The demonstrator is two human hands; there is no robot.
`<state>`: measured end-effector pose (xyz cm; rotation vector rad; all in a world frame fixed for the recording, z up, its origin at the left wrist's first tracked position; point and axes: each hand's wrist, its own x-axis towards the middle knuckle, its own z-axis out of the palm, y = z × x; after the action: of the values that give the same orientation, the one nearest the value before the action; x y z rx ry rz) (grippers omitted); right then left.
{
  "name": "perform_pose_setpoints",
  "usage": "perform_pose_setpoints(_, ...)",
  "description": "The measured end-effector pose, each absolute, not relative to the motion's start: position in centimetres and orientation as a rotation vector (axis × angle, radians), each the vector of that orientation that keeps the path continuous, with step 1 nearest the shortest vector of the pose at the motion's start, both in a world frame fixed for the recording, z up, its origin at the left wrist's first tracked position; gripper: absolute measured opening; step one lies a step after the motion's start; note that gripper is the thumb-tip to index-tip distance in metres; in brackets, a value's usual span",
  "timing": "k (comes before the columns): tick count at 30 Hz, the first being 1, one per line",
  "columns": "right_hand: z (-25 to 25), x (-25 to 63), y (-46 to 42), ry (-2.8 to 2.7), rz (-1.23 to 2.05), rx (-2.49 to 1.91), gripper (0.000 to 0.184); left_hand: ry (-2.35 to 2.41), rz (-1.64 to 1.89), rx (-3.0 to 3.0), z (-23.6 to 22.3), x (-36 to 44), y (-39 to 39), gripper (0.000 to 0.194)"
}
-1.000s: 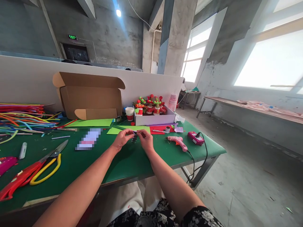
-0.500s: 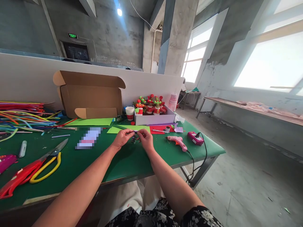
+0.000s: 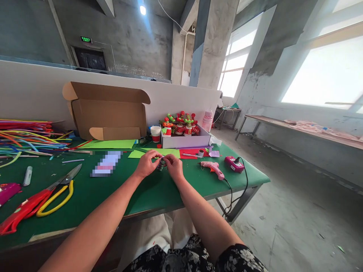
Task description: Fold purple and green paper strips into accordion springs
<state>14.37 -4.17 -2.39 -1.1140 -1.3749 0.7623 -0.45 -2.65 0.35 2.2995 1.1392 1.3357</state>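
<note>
In the head view, my left hand (image 3: 147, 164) and my right hand (image 3: 174, 166) meet over the table's middle, thumbs and fingertips pinched. Between them is a small dark, banded strip (image 3: 160, 164) that looks folded; its lower end hangs below the fingertips. Most of its upper part is hidden by my fingers. Just behind the hands lie a light green sheet (image 3: 134, 154) and a red sheet (image 3: 188, 152) with a pen-like stick on it. A pink glue gun (image 3: 213, 168) rests on the table right of my right hand.
Large scissors (image 3: 53, 194) with red and yellow handles lie at left, near a heap of coloured pipe cleaners (image 3: 31, 139). Behind stand an open cardboard box (image 3: 110, 117), paper cups (image 3: 155, 134) and a white box (image 3: 184, 142) of red-green figures. A purple power socket (image 3: 234, 164) sits at right.
My fingers have shifted slightly around the strip, and its hanging end looks more bunched under them. The view has tilted a little; the things on the table stay in place.
</note>
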Motion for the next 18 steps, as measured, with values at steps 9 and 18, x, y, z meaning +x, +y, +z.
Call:
perform_pose_setpoints(9, -2.16, 14.41, -4.43, -1.407, 0.709, -1.154, 0.01, 0.999, 1.403, 2.503, -0.46, -0.86, -2.05, 0.017)
perform_pose_setpoints(18, -1.87, 14.09, -4.45, -1.346, 0.686, -1.075, 0.016, 1.027, 1.509, 2.576, -0.37, -0.94, -2.18, 0.02)
